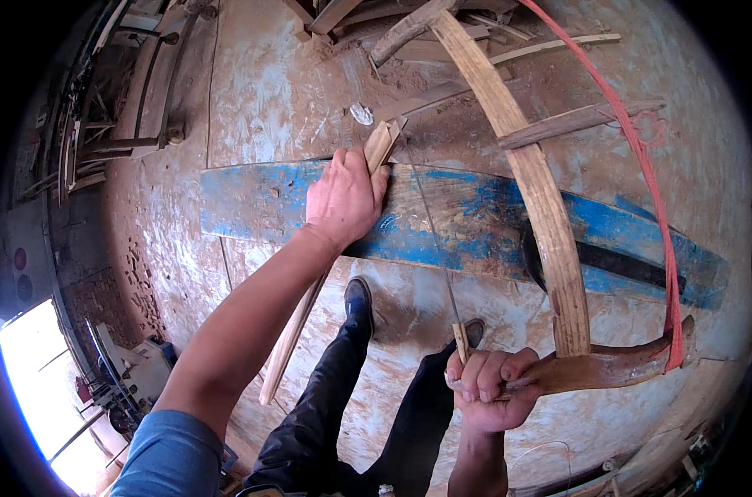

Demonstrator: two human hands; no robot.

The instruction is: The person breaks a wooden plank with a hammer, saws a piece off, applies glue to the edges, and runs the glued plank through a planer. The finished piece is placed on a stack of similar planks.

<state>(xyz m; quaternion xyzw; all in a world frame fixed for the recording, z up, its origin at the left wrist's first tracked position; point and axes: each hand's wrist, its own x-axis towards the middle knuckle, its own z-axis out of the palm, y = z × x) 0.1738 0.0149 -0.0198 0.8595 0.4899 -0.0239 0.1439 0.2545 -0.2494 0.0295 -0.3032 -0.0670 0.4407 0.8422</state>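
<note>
My left hand [343, 195] is closed round a narrow wooden strip [291, 352], pressing it against a worn blue plank bench [260, 199]. The strip lies slantwise across the bench; its far end sticks out past my fingers and its near end overhangs toward me. My right hand [492, 389] grips the near end of a wooden frame saw [550, 224], around its handle and end arm. The saw's thin blade [432, 219] passes over the bench to the right of the strip, its far part close to the strip's end. A twisted red cord [653, 190] runs along the saw's right side.
A long black tool [624, 263] lies on the bench's right part, partly behind the saw frame. Wood offcuts [442, 50] lie on the dusty floor beyond, with a small white scrap [361, 113]. Wooden frames [135, 91] stand far left; a machine [135, 377] stands lower left.
</note>
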